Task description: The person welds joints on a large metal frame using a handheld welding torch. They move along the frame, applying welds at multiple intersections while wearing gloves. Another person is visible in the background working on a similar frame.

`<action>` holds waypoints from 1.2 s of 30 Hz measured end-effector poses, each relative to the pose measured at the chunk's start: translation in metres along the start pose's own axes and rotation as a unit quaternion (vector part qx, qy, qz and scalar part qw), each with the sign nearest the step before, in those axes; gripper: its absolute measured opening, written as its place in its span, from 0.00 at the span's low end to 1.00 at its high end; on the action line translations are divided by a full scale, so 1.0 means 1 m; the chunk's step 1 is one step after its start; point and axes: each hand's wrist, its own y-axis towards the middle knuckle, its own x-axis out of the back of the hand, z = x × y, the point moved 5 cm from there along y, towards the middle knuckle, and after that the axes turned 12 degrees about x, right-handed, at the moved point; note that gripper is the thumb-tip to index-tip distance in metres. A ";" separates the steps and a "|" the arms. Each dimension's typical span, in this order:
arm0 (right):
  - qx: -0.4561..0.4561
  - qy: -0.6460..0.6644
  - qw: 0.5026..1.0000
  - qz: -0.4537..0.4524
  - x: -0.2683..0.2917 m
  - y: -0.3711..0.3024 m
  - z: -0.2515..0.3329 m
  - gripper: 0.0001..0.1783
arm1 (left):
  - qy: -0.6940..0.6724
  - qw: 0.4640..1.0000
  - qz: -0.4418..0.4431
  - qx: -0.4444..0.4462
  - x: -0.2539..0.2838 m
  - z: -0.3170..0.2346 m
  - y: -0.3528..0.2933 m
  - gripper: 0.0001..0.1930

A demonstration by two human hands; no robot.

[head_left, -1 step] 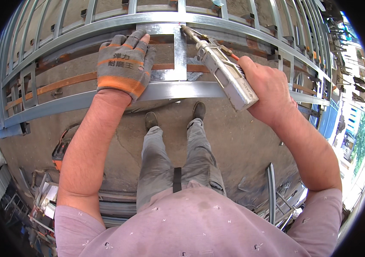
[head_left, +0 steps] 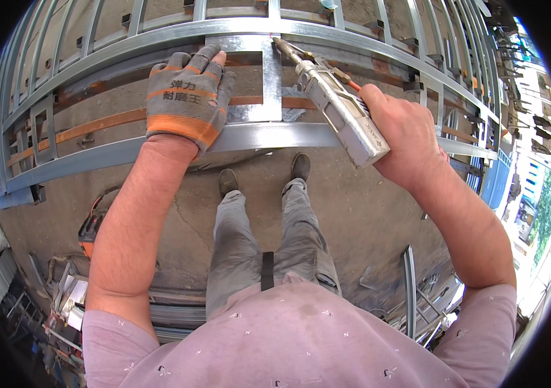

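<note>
Handheld torch (head_left: 346, 116), metallic and boxy, sits in the right grip (head_left: 405, 132) (a bare hand), which is closed around its side, the fingertips mostly hidden beneath. Its slim nozzle (head_left: 286, 49) points up and to the left, the tip at or just beside the corner where a short upright strip (head_left: 272, 84) meets the upper rail (head_left: 314, 29) of a shiny metal frame; whether it touches, I cannot tell. A small red spot shows near the tip, and a strip of orange runs along the torch near the thumb.

To the left, the left grip (head_left: 185, 100) (in a grey and orange work glove, one fingertip bare) lies palm down with its fingers extended, over the frame beside a flat plate (head_left: 240, 43) under the upper rail. Its cuff reaches the lower rail (head_left: 269, 136). Behind these pieces runs a rust-brown bar (head_left: 104, 123).

Below the frame, two dark shoes (head_left: 300, 167) stand on the bare brown floor (head_left: 185, 239), under grey trousers (head_left: 237, 223) and a mauve shirt (head_left: 282, 343). Farther left is an orange-and-black case (head_left: 88, 231), partly behind the forearm; at right, a loose metal channel (head_left: 409, 291).
</note>
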 end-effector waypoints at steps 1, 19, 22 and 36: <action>-0.004 -0.001 1.000 0.002 0.000 0.000 0.000 0.23 | -0.005 1.000 0.001 0.000 0.000 0.000 0.000 0.21; -0.018 -0.012 1.000 0.000 -0.002 -0.001 -0.002 0.23 | -0.075 0.996 -0.057 0.001 0.003 0.003 0.000 0.18; -0.018 -0.009 1.000 -0.001 -0.002 -0.001 -0.003 0.22 | -0.050 0.998 -0.042 0.011 -0.001 0.005 -0.001 0.18; -0.026 -0.018 0.999 0.001 0.000 -0.005 -0.006 0.20 | -0.045 0.998 -0.031 0.020 -0.002 0.006 -0.002 0.19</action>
